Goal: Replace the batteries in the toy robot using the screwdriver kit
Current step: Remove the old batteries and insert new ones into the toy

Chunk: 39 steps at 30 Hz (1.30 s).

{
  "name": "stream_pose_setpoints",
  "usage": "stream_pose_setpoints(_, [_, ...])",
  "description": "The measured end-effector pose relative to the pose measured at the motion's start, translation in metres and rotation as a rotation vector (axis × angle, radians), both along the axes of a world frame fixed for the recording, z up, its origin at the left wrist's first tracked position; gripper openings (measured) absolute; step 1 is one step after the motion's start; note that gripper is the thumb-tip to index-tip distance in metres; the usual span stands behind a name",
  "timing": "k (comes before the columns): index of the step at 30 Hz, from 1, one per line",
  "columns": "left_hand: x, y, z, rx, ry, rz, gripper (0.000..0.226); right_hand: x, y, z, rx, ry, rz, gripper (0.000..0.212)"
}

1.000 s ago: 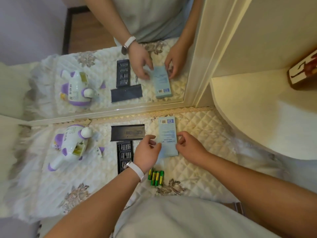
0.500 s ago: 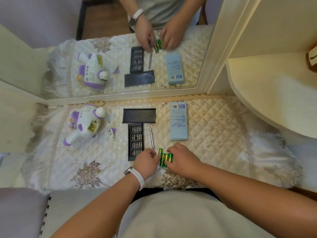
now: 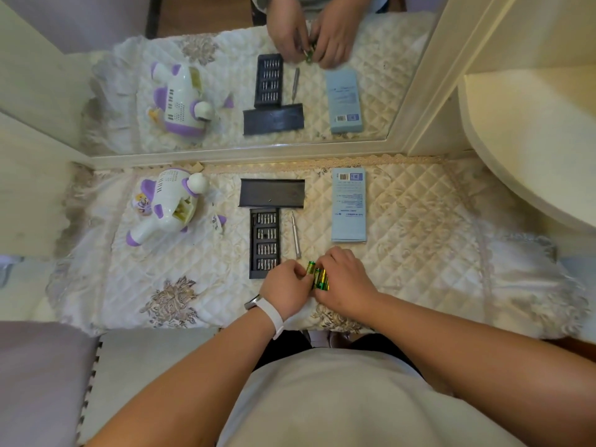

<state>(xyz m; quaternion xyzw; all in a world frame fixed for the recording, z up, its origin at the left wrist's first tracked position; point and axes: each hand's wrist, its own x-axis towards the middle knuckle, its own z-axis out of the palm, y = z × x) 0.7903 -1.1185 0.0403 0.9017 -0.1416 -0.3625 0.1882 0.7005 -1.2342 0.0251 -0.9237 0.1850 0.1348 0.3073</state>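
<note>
a person's left hand (image 3: 286,289) and right hand (image 3: 345,283) meet at the near edge of a quilted cloth (image 3: 419,221), the fingers of both curled around a cluster of green-and-gold batteries (image 3: 317,276) held between them. how many cells are in the cluster cannot be told, as the fingers cover part of it.

just beyond the left hand lies an open black bit tray (image 3: 264,243), its four rows filled with small screwdriver bits. its black cover (image 3: 272,192) lies crosswise at the tray's far end, touching it. a slim silver screwdriver handle (image 3: 295,235) lies just beside the tray on the right. a pale blue box (image 3: 349,204) lies closed and flat, printed side up, beyond the right hand.

the toy robot (image 3: 167,204), white with purple trim, lies on its side well to the left, a yellowish recess showing in its body; what it holds is too small to tell. a mirror (image 3: 225,91) behind repeats the scene.

a second ago both hands held the blue box; now it lies alone and the hands are on the batteries nearer the body.
</note>
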Motion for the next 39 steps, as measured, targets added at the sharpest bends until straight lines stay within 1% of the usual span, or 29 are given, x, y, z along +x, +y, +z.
stream_pose_setpoints(4, [0.001,0.012,0.009,-0.125,0.008,0.082,0.006,-0.002,-0.001,0.005,0.04,-0.057,-0.01,0.031])
stream_pose_setpoints(7, [0.004,0.024,0.021,-0.224,0.064,0.176,0.008,0.001,0.0,0.012,0.095,-0.027,-0.024,0.021])
stream_pose_setpoints(10, [0.009,0.032,0.034,-0.311,0.127,0.292,0.009,0.003,0.001,0.02,0.131,0.025,-0.058,0.019])
stream_pose_setpoints(13, [0.017,0.035,0.05,-0.404,0.17,0.37,0.007,0.009,-0.002,0.038,0.159,-0.026,-0.148,0.019])
stream_pose_setpoints(15, [0.023,0.036,0.06,-0.457,0.193,0.385,0.006,0.015,-0.005,0.056,0.235,-0.07,-0.238,0.019])
stream_pose_setpoints(17, [0.032,0.034,0.069,-0.513,0.218,0.39,0.005,0.02,-0.005,0.074,0.308,-0.106,-0.316,0.02])
stream_pose_setpoints(23, [0.065,0.036,0.097,-0.647,0.272,0.336,0.009,0.044,0.01,0.114,0.387,-0.262,-0.498,0.019])
stream_pose_setpoints(25, [0.081,0.042,0.105,-0.68,0.281,0.298,0.007,0.058,0.019,0.122,0.393,-0.3,-0.496,0.022])
stream_pose_setpoints(27, [0.096,0.05,0.112,-0.707,0.293,0.276,0.005,0.076,0.03,0.128,0.392,-0.297,-0.47,0.025])
stream_pose_setpoints(29, [0.113,0.062,0.116,-0.731,0.308,0.278,0.007,0.093,0.044,0.134,0.412,-0.287,-0.502,0.027])
stream_pose_setpoints(34, [0.153,0.094,0.121,-0.778,0.294,0.262,0.006,0.131,0.073,0.146,0.384,-0.282,-0.55,0.025])
stream_pose_setpoints(39, [0.181,0.124,0.116,-0.815,0.286,0.205,0.014,0.164,0.103,0.15,0.464,-0.318,-0.51,0.033])
